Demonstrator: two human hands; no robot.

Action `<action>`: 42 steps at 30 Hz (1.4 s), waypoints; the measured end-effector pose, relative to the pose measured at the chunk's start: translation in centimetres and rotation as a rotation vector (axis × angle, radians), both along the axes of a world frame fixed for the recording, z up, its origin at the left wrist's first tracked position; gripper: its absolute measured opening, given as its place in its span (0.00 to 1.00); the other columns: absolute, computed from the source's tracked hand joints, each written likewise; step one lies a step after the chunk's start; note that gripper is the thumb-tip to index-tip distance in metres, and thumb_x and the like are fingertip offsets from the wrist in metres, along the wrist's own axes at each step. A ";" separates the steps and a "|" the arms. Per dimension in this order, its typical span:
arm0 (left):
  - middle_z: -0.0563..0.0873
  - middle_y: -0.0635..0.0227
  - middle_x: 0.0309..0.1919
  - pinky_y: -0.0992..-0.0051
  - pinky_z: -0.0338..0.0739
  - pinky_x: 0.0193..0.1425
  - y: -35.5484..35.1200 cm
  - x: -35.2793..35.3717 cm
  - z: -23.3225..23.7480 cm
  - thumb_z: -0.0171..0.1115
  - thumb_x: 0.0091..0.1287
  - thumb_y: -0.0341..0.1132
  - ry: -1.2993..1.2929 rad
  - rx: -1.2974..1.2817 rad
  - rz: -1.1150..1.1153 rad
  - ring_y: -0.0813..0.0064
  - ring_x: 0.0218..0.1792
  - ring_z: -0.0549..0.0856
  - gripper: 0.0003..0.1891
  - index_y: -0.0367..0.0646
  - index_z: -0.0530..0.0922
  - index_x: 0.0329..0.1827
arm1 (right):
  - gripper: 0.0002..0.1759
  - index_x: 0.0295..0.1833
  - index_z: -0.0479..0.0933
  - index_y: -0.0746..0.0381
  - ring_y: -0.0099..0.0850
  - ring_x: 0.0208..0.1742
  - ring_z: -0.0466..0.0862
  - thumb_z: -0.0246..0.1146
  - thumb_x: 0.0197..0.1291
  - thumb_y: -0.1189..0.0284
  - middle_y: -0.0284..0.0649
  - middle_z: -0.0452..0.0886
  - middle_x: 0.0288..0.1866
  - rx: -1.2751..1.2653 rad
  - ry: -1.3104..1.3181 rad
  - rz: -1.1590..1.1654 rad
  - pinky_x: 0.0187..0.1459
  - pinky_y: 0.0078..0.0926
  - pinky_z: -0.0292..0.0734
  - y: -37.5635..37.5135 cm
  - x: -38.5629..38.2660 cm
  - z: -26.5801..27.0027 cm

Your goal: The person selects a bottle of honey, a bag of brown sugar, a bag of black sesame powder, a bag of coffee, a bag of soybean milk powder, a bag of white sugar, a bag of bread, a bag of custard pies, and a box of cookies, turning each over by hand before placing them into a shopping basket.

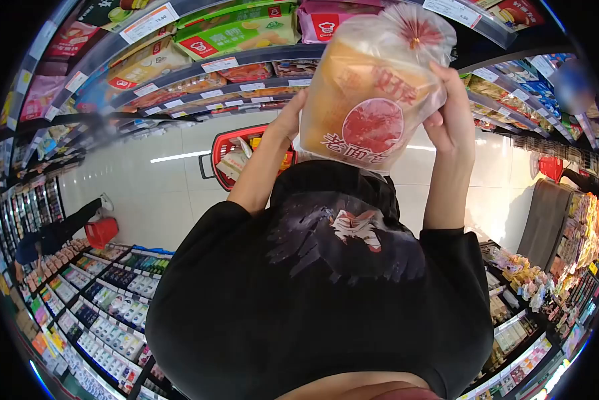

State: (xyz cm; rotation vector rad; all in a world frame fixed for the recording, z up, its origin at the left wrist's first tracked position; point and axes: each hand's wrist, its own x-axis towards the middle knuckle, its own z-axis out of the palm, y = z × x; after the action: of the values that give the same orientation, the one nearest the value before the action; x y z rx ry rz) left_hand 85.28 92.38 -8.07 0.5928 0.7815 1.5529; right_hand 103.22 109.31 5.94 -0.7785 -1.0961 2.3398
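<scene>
A bag of bread [373,127] is held up in front of me between both hands. Its clear plastic is gathered at the top, with a red round print and red lettering on the front. My left hand [291,117] grips the bag's left side, its fingers partly hidden behind it. On the right edge, my right hand [451,110] is closed round the bag, thumb and fingers near the upper corner. Below my left forearm, a red shopping basket [214,150] stands on the floor with several packages in it.
Shelves of packaged snacks [239,35] with price tags [149,22] run along the front. Racks of small boxed goods [113,307] stand behind me. At the far left, a person [53,230] is near another red basket [101,232]. A grey bin-like block [545,223] stands at right.
</scene>
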 end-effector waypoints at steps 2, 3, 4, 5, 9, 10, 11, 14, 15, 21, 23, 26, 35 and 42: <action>0.70 0.61 0.61 0.70 0.64 0.64 -0.5 0.4 1.0 0.60 0.54 0.61 -0.146 -0.006 -0.075 0.72 0.62 0.69 0.44 0.39 0.58 0.66 | 0.14 0.31 0.74 0.64 0.17 0.09 0.67 0.54 0.61 0.64 0.34 0.77 0.21 0.090 -0.003 -0.093 0.09 0.13 0.57 -1.3 -1.0 2.0; 0.69 0.62 0.61 0.70 0.65 0.63 -0.8 1.3 2.1 0.60 0.54 0.59 -0.137 0.019 -0.073 0.72 0.62 0.68 0.44 0.39 0.57 0.67 | 0.15 0.30 0.74 0.65 0.20 0.09 0.68 0.55 0.61 0.64 0.36 0.76 0.18 0.173 -0.008 -0.174 0.10 0.16 0.60 -1.8 -1.5 2.7; 0.68 0.62 0.62 0.70 0.66 0.62 -1.0 1.8 3.1 0.61 0.55 0.58 -0.126 0.044 -0.067 0.73 0.62 0.68 0.44 0.39 0.55 0.68 | 0.17 0.33 0.73 0.67 0.24 0.16 0.75 0.55 0.61 0.62 0.40 0.78 0.23 0.263 0.017 -0.180 0.19 0.18 0.69 -1.7 -1.4 2.2; 0.68 0.62 0.62 0.70 0.66 0.62 -1.3 1.7 3.6 0.61 0.55 0.58 -0.120 0.052 -0.063 0.73 0.62 0.68 0.44 0.39 0.55 0.68 | 0.17 0.33 0.73 0.67 0.24 0.16 0.75 0.55 0.61 0.62 0.40 0.78 0.23 0.270 0.024 -0.176 0.19 0.18 0.69 -2.1 -1.2 2.0; 0.67 0.63 0.62 0.70 0.65 0.63 -2.4 1.7 5.0 0.61 0.56 0.57 -0.102 0.063 -0.005 0.73 0.62 0.67 0.44 0.40 0.54 0.68 | 0.23 0.46 0.71 0.66 0.33 0.46 0.79 0.56 0.59 0.56 0.47 0.76 0.48 0.814 -0.156 -0.178 0.46 0.26 0.72 -5.0 0.8 1.1; 0.67 0.63 0.63 0.70 0.65 0.63 -2.6 1.8 5.2 0.61 0.56 0.57 -0.098 0.067 0.018 0.73 0.63 0.67 0.44 0.40 0.54 0.68 | 0.30 0.53 0.66 0.66 0.36 0.53 0.74 0.58 0.55 0.52 0.50 0.70 0.54 0.800 -0.113 -0.121 0.51 0.30 0.68 -6.1 1.2 1.3; 0.66 0.63 0.63 0.70 0.64 0.63 -3.1 2.2 5.3 0.61 0.56 0.56 -0.094 0.063 0.039 0.73 0.63 0.67 0.44 0.40 0.53 0.69 | 0.40 0.61 0.61 0.65 0.38 0.60 0.69 0.60 0.51 0.48 0.52 0.65 0.60 0.778 -0.072 -0.065 0.57 0.33 0.65 -6.9 1.5 1.1; 0.66 0.63 0.63 0.70 0.64 0.64 -4.5 3.7 5.8 0.61 0.56 0.55 -0.072 0.042 0.076 0.73 0.63 0.66 0.44 0.40 0.52 0.69 | 0.58 0.70 0.45 0.64 0.42 0.68 0.58 0.61 0.43 0.39 0.54 0.56 0.66 0.695 0.008 0.107 0.65 0.39 0.52 -8.5 2.6 0.0; 0.65 0.63 0.64 0.70 0.63 0.64 -4.4 4.0 6.1 0.61 0.56 0.55 -0.054 0.047 0.084 0.73 0.63 0.66 0.44 0.40 0.52 0.69 | 0.59 0.70 0.43 0.64 0.42 0.68 0.56 0.60 0.43 0.38 0.55 0.56 0.66 0.714 0.009 0.103 0.66 0.39 0.49 -8.9 2.7 0.5; 0.61 0.65 0.66 0.71 0.58 0.66 -4.0 7.8 5.2 0.59 0.59 0.52 0.026 -0.023 0.137 0.74 0.66 0.62 0.42 0.41 0.49 0.70 | 0.62 0.70 0.40 0.67 0.35 0.71 0.52 0.65 0.42 0.42 0.47 0.52 0.69 0.465 0.131 0.166 0.68 0.33 0.47 -7.7 7.0 -0.6; 0.59 0.65 0.67 0.72 0.54 0.68 -4.2 9.7 5.3 0.58 0.60 0.52 0.016 -0.043 0.168 0.74 0.67 0.59 0.43 0.42 0.48 0.71 | 0.61 0.70 0.40 0.67 0.34 0.71 0.51 0.66 0.42 0.46 0.46 0.52 0.69 0.420 0.187 0.195 0.68 0.31 0.46 -7.7 8.2 0.5; 0.59 0.66 0.67 0.73 0.55 0.67 -4.0 12.6 5.6 0.57 0.60 0.53 0.043 -0.079 0.183 0.74 0.67 0.59 0.42 0.42 0.48 0.71 | 0.58 0.70 0.39 0.67 0.34 0.71 0.52 0.67 0.44 0.52 0.45 0.52 0.69 0.475 0.204 0.183 0.68 0.31 0.47 -7.2 10.4 0.9; 0.59 0.64 0.67 0.72 0.55 0.67 -4.9 19.3 5.8 0.54 0.64 0.51 0.075 -0.160 0.158 0.74 0.66 0.59 0.40 0.41 0.46 0.71 | 0.60 0.71 0.41 0.66 0.36 0.69 0.57 0.68 0.40 0.51 0.45 0.54 0.69 0.183 0.150 0.199 0.67 0.32 0.52 -5.3 17.3 -5.7; 0.61 0.59 0.64 0.70 0.56 0.66 -6.4 21.7 10.6 0.56 0.62 0.50 0.185 -0.071 0.464 0.69 0.66 0.60 0.43 0.40 0.42 0.71 | 0.62 0.71 0.42 0.67 0.37 0.69 0.58 0.72 0.35 0.58 0.46 0.55 0.69 0.163 0.151 0.261 0.67 0.30 0.52 -6.2 17.5 -4.4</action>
State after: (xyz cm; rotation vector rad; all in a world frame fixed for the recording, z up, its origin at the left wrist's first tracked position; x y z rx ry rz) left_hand 106.99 85.95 2.53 0.5305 1.1713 1.8989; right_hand 120.70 103.15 1.57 -0.4134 -1.3688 2.4322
